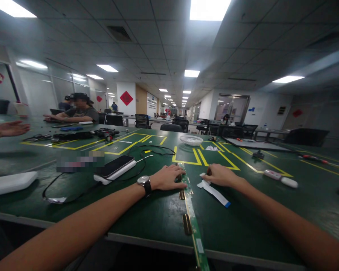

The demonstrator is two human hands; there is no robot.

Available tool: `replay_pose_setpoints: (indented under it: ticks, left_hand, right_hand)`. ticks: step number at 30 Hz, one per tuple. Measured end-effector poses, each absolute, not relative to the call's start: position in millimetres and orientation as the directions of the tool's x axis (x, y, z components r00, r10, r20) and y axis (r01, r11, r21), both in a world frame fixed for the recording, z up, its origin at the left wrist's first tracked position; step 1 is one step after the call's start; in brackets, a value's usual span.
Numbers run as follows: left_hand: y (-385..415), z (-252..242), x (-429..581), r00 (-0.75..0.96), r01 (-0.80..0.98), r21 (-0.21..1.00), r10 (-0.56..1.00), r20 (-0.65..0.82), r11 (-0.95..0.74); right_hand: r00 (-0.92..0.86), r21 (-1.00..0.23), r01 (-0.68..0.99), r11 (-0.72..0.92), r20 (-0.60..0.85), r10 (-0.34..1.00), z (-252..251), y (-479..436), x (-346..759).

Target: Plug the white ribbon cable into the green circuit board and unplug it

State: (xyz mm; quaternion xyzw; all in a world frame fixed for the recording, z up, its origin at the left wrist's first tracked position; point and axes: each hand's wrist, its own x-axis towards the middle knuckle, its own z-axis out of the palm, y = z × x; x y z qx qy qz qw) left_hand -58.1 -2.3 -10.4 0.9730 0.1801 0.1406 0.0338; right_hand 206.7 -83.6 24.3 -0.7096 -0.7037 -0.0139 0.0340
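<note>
A long narrow green circuit board strip (pixel 192 222) lies on the green table (pixel 147 214), running from the front edge toward the middle. My left hand (pixel 167 177), with a wristwatch, rests on the strip's far end, fingers laid flat along it. My right hand (pixel 219 175) lies just right of the strip with its fingers curled, closed on a small dark object I cannot make out. A white flat ribbon cable with a blue tip (pixel 214 191) lies on the table under and in front of the right hand.
A phone on a white power bank (pixel 115 169) with black cables sits to the left, a white box (pixel 11 183) further left. A white basket (pixel 191 140), a white-pink tool (pixel 279 178) and yellow floor-tape lines lie beyond. A seated person (pixel 79 110) and another person's hand (pixel 5 130) are at left.
</note>
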Motion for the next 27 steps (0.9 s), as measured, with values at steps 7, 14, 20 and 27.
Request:
replay_pose_setpoints:
  ticks: [7, 14, 20, 27]
  left_hand:
    - [-2, -13, -58, 0.889, 0.349, 0.124, 0.37, 0.269, -0.929]
    - [-1, -14, -57, 0.885, 0.353, 0.125, 0.374, 0.276, -0.927]
    - [-2, -13, -57, 0.887, 0.358, 0.128, 0.379, 0.265, -0.925]
    - [-1, -14, -57, 0.886, 0.353, 0.132, 0.377, 0.272, -0.926]
  right_hand:
    - [-0.198, -0.164, 0.962, 0.216, 0.12, 0.973, 24, -94, 178]
    - [-0.204, -0.186, 0.952, 0.242, 0.202, 0.958, 13, -93, 167]
    - [-0.219, -0.201, 0.945, 0.259, 0.199, 0.955, 12, -93, 166]
    - [-0.232, -0.157, 0.954, 0.255, 0.154, 0.961, 18, -94, 163]
